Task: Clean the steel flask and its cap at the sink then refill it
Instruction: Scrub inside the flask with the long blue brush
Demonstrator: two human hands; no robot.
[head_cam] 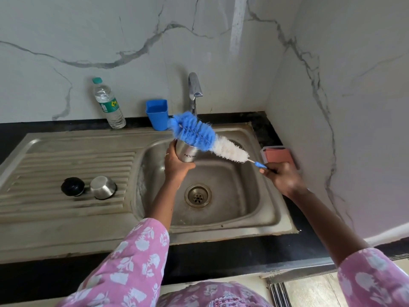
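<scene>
Marble-veined walls stand behind a steel sink (243,214) set into a dark counter.

My left hand (177,166) has its fingers curled round the steel flask (188,154). It grips the body and holds the flask above the basin, just behind the drain (197,195), mouth up and tilted away from me.

My right hand (282,177) has its fingers closed on the thin blue handle of the bottle brush (208,140), to the right of the drain. From this hand the brush slants up and to the left, white bristles first, then blue. The blue bristles lie across the flask's open mouth; I cannot tell whether any are inside it.

Far left of the drain, on the ribbed drainboard (66,160), the black cap (72,186) and an upturned steel cup (103,187) sit side by side.

Behind the drain rises the tap (194,89). Left of the tap are a blue tumbler (157,115) and, farther left, a plastic water bottle (108,105).

Right of the drain and behind it, a pink pad (277,155) in a clear holder is against the side wall.
</scene>
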